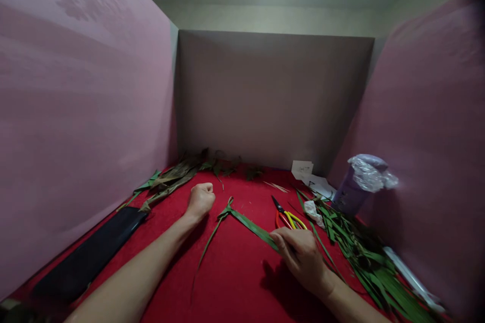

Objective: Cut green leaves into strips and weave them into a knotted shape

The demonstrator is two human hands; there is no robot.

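My right hand pinches one end of a long green leaf strip that lies on the red cloth. The strip runs up and left to a fold or knot near the middle, and a thinner strand trails down from there. My left hand rests on the cloth as a closed fist, a little left of the knot, with nothing visible in it. Red and yellow handled scissors lie just beyond my right hand.
A heap of green leaves lies along the right side, dried leaves at the back left. A purple cup with crumpled plastic stands at the right, paper scraps behind it. A black flat object lies left. Pink walls enclose the space.
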